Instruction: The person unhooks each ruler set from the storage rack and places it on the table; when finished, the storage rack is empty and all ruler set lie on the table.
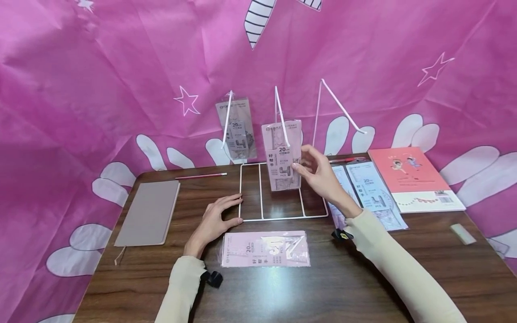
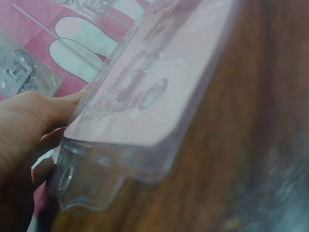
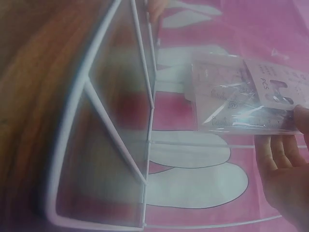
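My right hand [image 1: 321,172] pinches the right edge of a pink packaged ruler set [image 1: 286,177], thumb in front and fingers behind. The set stands upright at the middle hook of a white wire rack [image 1: 261,197], with the hook's wire crossing in front of its upper part. Ruler scales show through the clear sleeve in the right wrist view. On the table, my left hand [image 1: 216,217] touches the left side of the rack's base with fingertips and thumb. Near it lies another pink ruler set [image 1: 264,258], its clear hang tab close below the hand in the left wrist view.
A grey ruler set [image 1: 238,134] hangs from the left hook; the right hook [image 1: 343,107] is bare. Blue ruler sets [image 1: 369,188], a red book [image 1: 409,168] and an eraser [image 1: 462,234] lie right. Left are a notebook [image 1: 149,213] and a pencil [image 1: 202,176]. Pink cloth stands behind.
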The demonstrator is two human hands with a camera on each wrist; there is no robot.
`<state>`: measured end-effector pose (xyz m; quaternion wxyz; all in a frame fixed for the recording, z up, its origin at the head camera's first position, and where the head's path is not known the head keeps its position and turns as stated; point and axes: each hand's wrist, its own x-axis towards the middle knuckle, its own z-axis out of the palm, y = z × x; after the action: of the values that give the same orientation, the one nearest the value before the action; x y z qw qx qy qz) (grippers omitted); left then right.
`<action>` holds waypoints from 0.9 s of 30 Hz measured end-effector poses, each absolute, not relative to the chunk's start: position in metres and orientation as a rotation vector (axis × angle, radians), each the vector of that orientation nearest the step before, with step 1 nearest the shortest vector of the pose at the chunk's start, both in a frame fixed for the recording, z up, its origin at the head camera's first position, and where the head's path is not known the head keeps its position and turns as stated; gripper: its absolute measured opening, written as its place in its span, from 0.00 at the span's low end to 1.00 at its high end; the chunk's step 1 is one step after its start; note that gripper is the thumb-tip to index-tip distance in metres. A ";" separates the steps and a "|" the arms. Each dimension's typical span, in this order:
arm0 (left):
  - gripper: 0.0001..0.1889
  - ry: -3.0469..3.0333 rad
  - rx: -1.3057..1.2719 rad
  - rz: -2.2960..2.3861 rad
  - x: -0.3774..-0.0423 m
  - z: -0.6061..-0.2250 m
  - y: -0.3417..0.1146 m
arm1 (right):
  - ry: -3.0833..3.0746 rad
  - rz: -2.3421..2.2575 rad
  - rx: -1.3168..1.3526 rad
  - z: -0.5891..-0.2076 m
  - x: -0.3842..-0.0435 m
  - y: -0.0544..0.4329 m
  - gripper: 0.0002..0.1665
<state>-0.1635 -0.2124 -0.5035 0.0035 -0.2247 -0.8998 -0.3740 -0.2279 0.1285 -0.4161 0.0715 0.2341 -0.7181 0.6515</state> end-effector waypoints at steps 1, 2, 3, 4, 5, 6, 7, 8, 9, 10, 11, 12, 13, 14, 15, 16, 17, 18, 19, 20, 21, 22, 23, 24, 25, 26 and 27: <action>0.31 -2.821 -0.703 -1.172 -0.163 -0.503 -0.213 | -2.160 1.957 0.707 -0.416 -0.226 0.129 0.18; 0.31 -2.823 -0.703 -1.170 -0.163 -0.503 -0.213 | -2.158 1.960 0.710 -0.416 -0.224 0.129 0.18; 0.31 -2.823 -0.703 -1.169 -0.163 -0.503 -0.213 | -2.156 1.960 0.713 -0.415 -0.222 0.129 0.18; 0.31 -2.823 -0.704 -1.167 -0.163 -0.503 -0.213 | -2.154 1.961 0.716 -0.416 -0.220 0.129 0.19; 0.31 -2.822 -0.705 -1.167 -0.163 -0.503 -0.213 | -2.155 1.959 0.719 -0.416 -0.218 0.130 0.19; 0.31 -2.823 -0.705 -1.167 -0.163 -0.503 -0.214 | -2.159 1.957 0.722 -0.416 -0.217 0.130 0.19; 0.31 -2.824 -0.705 -1.167 -0.164 -0.503 -0.214 | -2.159 1.961 0.723 -0.416 -0.215 0.130 0.19; 0.31 -2.823 -0.705 -1.167 -0.163 -0.503 -0.214 | -2.161 1.962 0.726 -0.416 -0.213 0.131 0.19; 0.31 -2.821 -0.704 -1.170 -0.163 -0.503 -0.214 | -2.164 1.961 0.729 -0.416 -0.211 0.131 0.19; 0.31 -2.820 -0.704 -1.172 -0.164 -0.503 -0.215 | -2.166 1.960 0.734 -0.416 -0.210 0.132 0.19; 0.31 -2.819 -0.703 -1.176 -0.164 -0.503 -0.215 | -2.169 1.957 0.740 -0.415 -0.208 0.132 0.18; 0.31 -2.817 -0.703 -1.177 -0.164 -0.503 -0.215 | -2.170 1.956 0.744 -0.415 -0.206 0.133 0.18; 0.31 -2.815 -0.703 -1.179 -0.164 -0.503 -0.215 | -2.170 1.957 0.749 -0.414 -0.205 0.133 0.18; 0.31 -2.813 -0.705 -1.179 -0.164 -0.504 -0.215 | -2.172 1.955 0.755 -0.413 -0.203 0.134 0.18; 0.31 -2.813 -0.706 -1.179 -0.164 -0.504 -0.215 | -2.174 1.952 0.760 -0.413 -0.201 0.134 0.18; 0.31 -2.812 -0.708 -1.178 -0.164 -0.504 -0.215 | -2.178 1.949 0.767 -0.412 -0.199 0.135 0.18; 0.31 -2.810 -0.709 -1.178 -0.164 -0.504 -0.215 | -2.182 1.947 0.773 -0.411 -0.198 0.136 0.18; 0.31 -2.809 -0.709 -1.178 -0.164 -0.504 -0.215 | -2.187 1.944 0.777 -0.411 -0.197 0.136 0.17; 0.31 -2.807 -0.710 -1.178 -0.164 -0.504 -0.215 | -2.193 1.940 0.780 -0.410 -0.195 0.137 0.17; 0.31 -2.806 -0.711 -1.178 -0.164 -0.504 -0.215 | -2.197 1.939 0.783 -0.410 -0.194 0.138 0.17; 0.31 -2.805 -0.711 -1.179 -0.164 -0.504 -0.216 | -2.200 1.940 0.786 -0.409 -0.193 0.138 0.17; 0.31 -2.803 -0.711 -1.183 -0.164 -0.505 -0.216 | -2.203 1.943 0.789 -0.409 -0.191 0.139 0.17; 0.31 -2.803 -0.712 -1.185 -0.164 -0.505 -0.216 | -2.205 1.949 0.790 -0.408 -0.190 0.139 0.17; 0.31 -2.802 -0.711 -1.188 -0.164 -0.505 -0.216 | -2.208 1.951 0.792 -0.408 -0.189 0.140 0.17; 0.31 -2.801 -0.712 -1.191 -0.164 -0.505 -0.216 | -2.210 1.955 0.795 -0.408 -0.187 0.140 0.17; 0.31 -2.801 -0.711 -1.195 -0.164 -0.505 -0.215 | -2.212 1.957 0.798 -0.407 -0.186 0.141 0.18; 0.31 -2.800 -0.710 -1.198 -0.164 -0.505 -0.215 | -2.215 1.957 0.803 -0.407 -0.185 0.141 0.18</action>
<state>-0.1641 -0.2153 -0.5046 0.0071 -0.2272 -0.8953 -0.3830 -0.1847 0.1413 -0.4073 0.0396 0.2620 -0.7226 0.6385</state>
